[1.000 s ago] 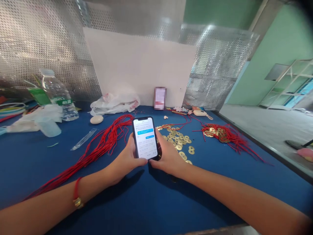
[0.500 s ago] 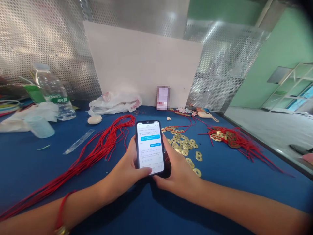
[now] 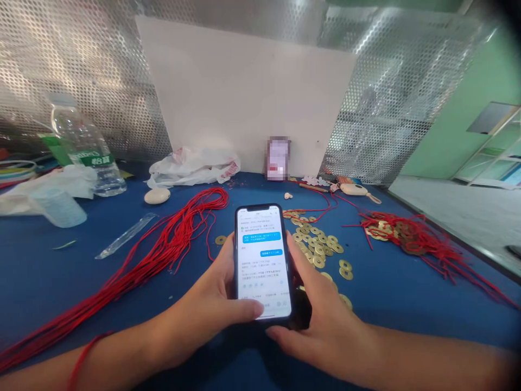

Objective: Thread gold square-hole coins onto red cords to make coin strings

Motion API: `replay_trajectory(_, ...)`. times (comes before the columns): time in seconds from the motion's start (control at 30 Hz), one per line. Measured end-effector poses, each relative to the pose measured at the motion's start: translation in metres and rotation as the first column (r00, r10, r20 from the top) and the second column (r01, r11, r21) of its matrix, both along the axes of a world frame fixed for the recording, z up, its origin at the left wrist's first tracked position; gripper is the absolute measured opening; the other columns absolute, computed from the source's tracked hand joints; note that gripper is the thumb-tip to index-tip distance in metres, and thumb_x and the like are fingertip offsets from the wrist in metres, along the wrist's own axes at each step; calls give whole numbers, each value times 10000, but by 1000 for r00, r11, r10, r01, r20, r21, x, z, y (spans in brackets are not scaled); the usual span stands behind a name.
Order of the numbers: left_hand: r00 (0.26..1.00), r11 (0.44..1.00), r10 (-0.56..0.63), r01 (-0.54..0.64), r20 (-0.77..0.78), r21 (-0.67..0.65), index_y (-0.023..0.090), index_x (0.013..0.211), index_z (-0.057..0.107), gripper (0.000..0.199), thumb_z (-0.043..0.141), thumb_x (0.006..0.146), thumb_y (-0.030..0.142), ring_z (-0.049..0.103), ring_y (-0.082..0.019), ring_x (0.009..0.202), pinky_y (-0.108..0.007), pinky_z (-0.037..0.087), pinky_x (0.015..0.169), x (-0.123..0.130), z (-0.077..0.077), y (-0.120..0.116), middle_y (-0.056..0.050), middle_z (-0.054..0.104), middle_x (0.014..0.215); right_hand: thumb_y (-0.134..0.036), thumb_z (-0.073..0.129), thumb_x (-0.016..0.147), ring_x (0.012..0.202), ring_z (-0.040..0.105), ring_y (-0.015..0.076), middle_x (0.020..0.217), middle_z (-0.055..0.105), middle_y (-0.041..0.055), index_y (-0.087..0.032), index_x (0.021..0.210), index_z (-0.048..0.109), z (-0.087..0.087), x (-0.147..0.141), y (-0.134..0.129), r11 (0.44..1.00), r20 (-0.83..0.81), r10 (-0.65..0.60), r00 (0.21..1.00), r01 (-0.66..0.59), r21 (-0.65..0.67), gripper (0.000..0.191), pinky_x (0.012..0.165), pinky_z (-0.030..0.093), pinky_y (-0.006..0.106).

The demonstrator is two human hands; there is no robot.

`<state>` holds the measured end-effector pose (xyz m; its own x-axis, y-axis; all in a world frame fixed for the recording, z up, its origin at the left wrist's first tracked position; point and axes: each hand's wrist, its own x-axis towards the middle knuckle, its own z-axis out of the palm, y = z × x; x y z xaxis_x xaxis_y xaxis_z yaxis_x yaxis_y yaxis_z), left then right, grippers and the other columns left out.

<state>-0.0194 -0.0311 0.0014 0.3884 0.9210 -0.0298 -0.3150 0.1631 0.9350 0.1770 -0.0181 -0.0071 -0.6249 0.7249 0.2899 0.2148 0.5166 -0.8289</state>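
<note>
A black-edged phone (image 3: 262, 260) with a lit chat screen is held upright between both hands. My left hand (image 3: 217, 307) grips its left side, the thumb lying over the bottom of the screen. Wrapped round the right edge is my right hand (image 3: 321, 307), its thumb below the phone's lower corner. Gold-coloured coins (image 3: 315, 244) are spread just beyond my right hand. A long bundle of red cords (image 3: 163, 252) runs beside my left hand. More red cords (image 3: 431, 244) with coins among them lie farther right on the blue table (image 3: 122, 217).
At the left stand a water bottle (image 3: 87, 149) and a translucent cup (image 3: 65, 206). A white plastic bag (image 3: 195, 165), a round white case (image 3: 157, 196) and a clear strip (image 3: 126, 236) lie nearby. Another phone (image 3: 278, 158) leans on the white board (image 3: 248, 92) behind.
The phone and both hands appear slightly lower, larger and farther right in the view. The view has shifted, and a coin left of the phone now shows. Both hands still hold the phone.
</note>
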Motion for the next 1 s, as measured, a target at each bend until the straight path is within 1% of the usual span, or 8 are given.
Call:
replay_trajectory(0.13,1000,997,-20,21,14,-71,348,1472,173,1043,750,642,90,549,-355,1163,-507,453,944,1,0,1,-115,569,1299,-269,694,742,1321,386,303,1473,351,121,-233,1504,-56,1,-2,3,995,-79,41,996,-48,-84,1070,1059,377,478)
replay_trajectory(0.23,999,994,-13,17,33,-109,355,1487,110,1089,755,648,97,548,-357,1164,-512,453,940,3,3,-1,-123,559,1306,-303,699,744,1351,343,305,1495,317,112,-239,1505,-56,3,-2,9,985,-121,77,990,-95,-146,1074,1083,346,470)
replay_trajectory(0.37,996,989,-33,45,85,-143,364,1494,46,1108,754,674,128,542,-355,1172,-526,446,943,6,6,-5,-122,564,1295,-399,752,697,1345,357,315,1493,320,110,-265,1501,-79,-2,4,14,957,-130,124,984,-153,-246,1164,1058,378,466)
replay_trajectory(0.53,987,974,-112,131,112,-187,360,1495,37,1086,740,693,152,585,-361,1112,-516,476,902,3,1,-7,-123,605,1237,-522,766,648,1327,385,329,1510,304,47,-368,1479,-84,-13,13,9,904,-149,110,983,-162,-397,1199,1008,435,441)
replay_trajectory(0.63,980,960,-163,184,110,-212,361,1495,43,1074,732,698,153,604,-369,1078,-503,506,853,-1,0,-7,-120,625,1206,-564,759,633,1309,404,349,1487,346,66,-335,1477,-110,-15,14,9,863,-189,148,971,-220,-454,1233,984,446,454)
replay_trajectory(0.77,979,959,-161,185,124,-215,356,1495,97,1048,733,693,133,603,-357,1081,-484,510,854,-1,1,-7,-117,627,1202,-508,785,632,1314,400,336,1417,443,93,-301,1486,-101,-7,12,10,864,-160,112,981,-176,-471,1248,1005,428,455)
replay_trajectory(0.87,984,965,-129,153,123,-211,331,1491,153,1015,736,688,122,598,-345,1089,-478,495,882,2,3,-7,-127,616,1216,-412,826,608,1316,402,323,1413,443,93,-306,1489,-100,0,10,5,881,-152,72,986,-135,-454,1282,1008,435,454)
replay_trajectory(1.0,984,971,-122,145,131,-190,312,1477,220,982,748,670,126,581,-345,1110,-481,476,904,3,8,-7,-131,604,1236,-361,800,659,1340,373,294,1437,411,88,-302,1494,-79,2,6,-3,889,-197,15,980,-103,-446,1215,1069,369,459)
